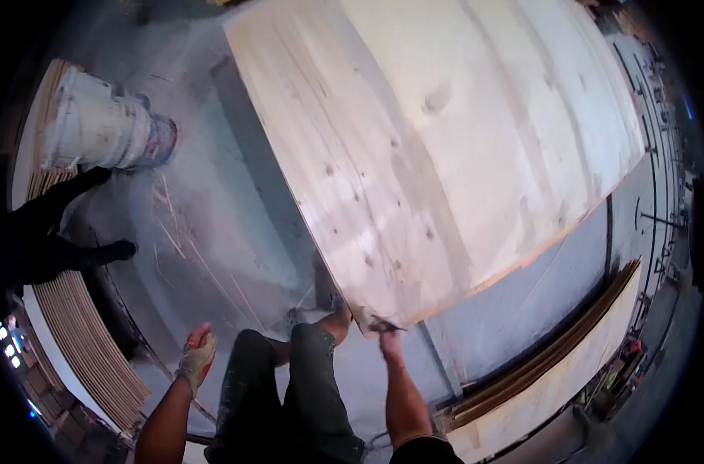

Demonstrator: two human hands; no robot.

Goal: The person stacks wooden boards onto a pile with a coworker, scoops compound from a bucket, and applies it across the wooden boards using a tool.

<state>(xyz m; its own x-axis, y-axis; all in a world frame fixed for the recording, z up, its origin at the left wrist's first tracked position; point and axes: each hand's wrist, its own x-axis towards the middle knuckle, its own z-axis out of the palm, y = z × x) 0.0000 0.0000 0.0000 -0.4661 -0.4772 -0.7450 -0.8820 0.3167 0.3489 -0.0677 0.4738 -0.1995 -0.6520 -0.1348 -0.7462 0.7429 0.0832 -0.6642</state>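
A large sheet of plywood point(460, 155) with knots and darker bands spreads in front of me. My right hand point(391, 337) is at its near corner, closed around a small dark tool point(381, 324) that lies against the wood; its exact kind is unclear. My left hand point(196, 357), in a worn pale glove with red at the fingers, hangs to the left of my knees, away from the plywood. Its fingers look loosely extended, and nothing shows in them.
A stained white bucket point(97, 127) lies at the upper left, near another person's dark-clothed legs point(66, 220). Stacked thin sheets point(89, 340) stand at the left. More stacked boards point(545, 363) lie at the lower right. Thin wood strips point(170, 220) are scattered on the floor.
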